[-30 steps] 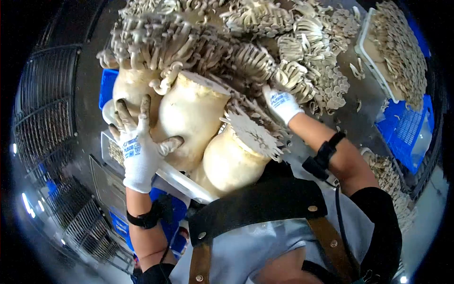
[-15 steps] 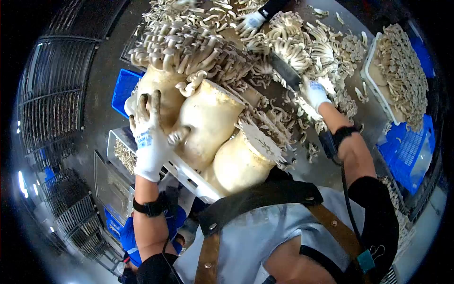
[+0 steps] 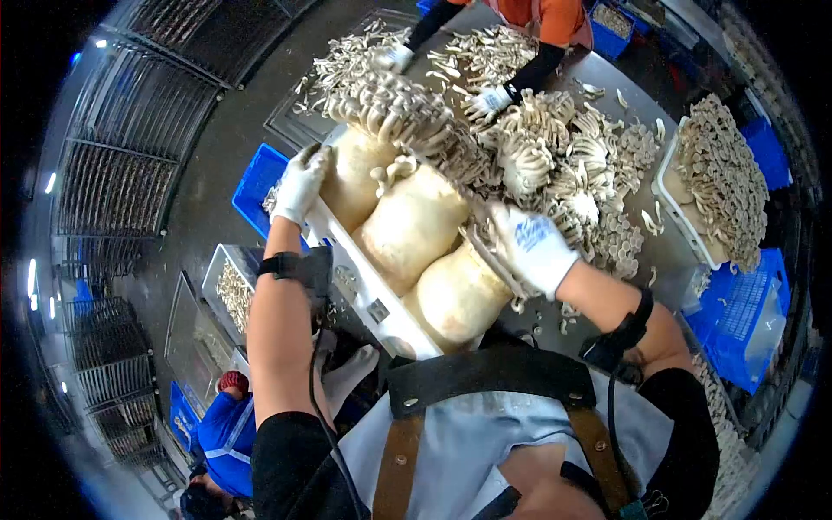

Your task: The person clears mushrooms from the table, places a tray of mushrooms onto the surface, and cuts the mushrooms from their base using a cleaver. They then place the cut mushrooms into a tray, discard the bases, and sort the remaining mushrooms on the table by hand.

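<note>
Tall dark racks (image 3: pixel 126 208) line the left of the room, and a person in blue (image 3: pixel 227 442) is at the lower left, well apart from the grey metal table (image 3: pixel 607 74). At the table's near left side sits a white crate (image 3: pixel 381 308) carrying three pale, bulging bags in a row: the far bag (image 3: pixel 355 173), the middle bag (image 3: pixel 414 230) and the near bag (image 3: pixel 459 295). A dense mushroom cluster (image 3: pixel 390 108) spreads from the mouth of the far bag towards the table's middle. The left hand (image 3: pixel 299 184), in a white glove, is at the crate's far left corner beside the far bag, its fingers bent; whether it grips the rim cannot be told. The right hand (image 3: pixel 533 247), also gloved and somewhat blurred, is partly curled at the mouth of the near bag, and what it holds, if anything, cannot be made out. Loose clusters (image 3: pixel 572 165) heap up across the middle of the table. Towards its far edge, a co-worker in orange (image 3: pixel 559 22) has both gloved hands (image 3: pixel 488 102) among the mushrooms. A white tray (image 3: pixel 685 227), piled with mushrooms, sits at the table's right edge, just beside a blue crate (image 3: pixel 741 325).
</note>
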Demonstrator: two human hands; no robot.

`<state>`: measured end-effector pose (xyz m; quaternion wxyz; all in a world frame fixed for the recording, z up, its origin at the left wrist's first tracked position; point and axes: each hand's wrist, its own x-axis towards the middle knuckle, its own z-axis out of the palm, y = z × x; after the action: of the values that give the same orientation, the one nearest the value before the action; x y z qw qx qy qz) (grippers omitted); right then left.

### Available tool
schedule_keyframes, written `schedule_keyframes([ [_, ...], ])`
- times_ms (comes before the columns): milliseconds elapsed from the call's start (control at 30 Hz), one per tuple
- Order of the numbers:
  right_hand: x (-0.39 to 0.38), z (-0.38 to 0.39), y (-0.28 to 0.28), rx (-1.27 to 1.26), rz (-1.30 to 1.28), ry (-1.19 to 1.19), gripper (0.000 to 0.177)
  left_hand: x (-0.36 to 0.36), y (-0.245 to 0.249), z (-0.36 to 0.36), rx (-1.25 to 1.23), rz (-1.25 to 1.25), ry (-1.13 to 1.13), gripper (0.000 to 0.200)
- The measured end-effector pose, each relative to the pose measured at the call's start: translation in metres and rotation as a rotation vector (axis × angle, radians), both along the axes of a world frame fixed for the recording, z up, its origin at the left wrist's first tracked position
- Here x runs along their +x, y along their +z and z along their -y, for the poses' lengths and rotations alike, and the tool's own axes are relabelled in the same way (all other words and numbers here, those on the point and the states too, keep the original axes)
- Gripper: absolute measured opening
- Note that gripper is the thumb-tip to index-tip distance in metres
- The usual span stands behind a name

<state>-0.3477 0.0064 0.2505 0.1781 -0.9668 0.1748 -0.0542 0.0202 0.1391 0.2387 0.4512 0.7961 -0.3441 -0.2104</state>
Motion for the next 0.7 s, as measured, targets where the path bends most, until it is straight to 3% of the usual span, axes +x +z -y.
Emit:
schedule_keyframes([
  [100, -0.013, 0.006, 0.001, -0.08, 0.075, 0.012, 0.032, -0.014, 0.011, 0.007, 0.108, 0.218, 0.073, 0.043],
  [200, 0.005, 0.02, 0.026, -0.068, 0.252, -0.052, 0.025, -0.025, 0.01, 0.002, 0.155, 0.761, 0.08, 0.036],
  [333, 0.087, 0.015, 0.042, -0.063, 0.319, 0.103, 0.022, -0.027, 0.013, 0.006, 0.181, 0.702, 0.008, 0.037],
  [400, 0.131, 0.009, 0.026, -0.19, 0.24, 0.125, 0.021, -0.027, 0.018, 0.009, 0.218, 0.678, -0.009, 0.037],
  [467, 0.14, 0.011, 0.029, -0.242, 0.244, 0.134, 0.022, -0.026, 0.015, 0.008, 0.211, 0.684, 0.022, 0.036],
  [533, 0.137, 0.016, 0.026, -0.049, 0.21, -0.022, 0.021, -0.022, 0.014, 0.005, 0.199, 0.667, 0.021, 0.037],
  [633, 0.13, 0.008, 0.007, -0.073, 0.146, -0.055, 0.019, -0.026, 0.031, 0.006, 0.345, 0.436, 0.039, 0.042],
  [667, 0.13, 0.009, 0.015, -0.023, 0.097, -0.061, 0.019, 0.024, -0.008, 0.003, 0.082, 0.611, -0.086, 0.044],
  [700, 0.131, 0.007, 0.024, -0.019, 0.09, -0.066, 0.019, 0.057, -0.009, 0.021, 0.006, 0.676, 0.011, 0.046],
])
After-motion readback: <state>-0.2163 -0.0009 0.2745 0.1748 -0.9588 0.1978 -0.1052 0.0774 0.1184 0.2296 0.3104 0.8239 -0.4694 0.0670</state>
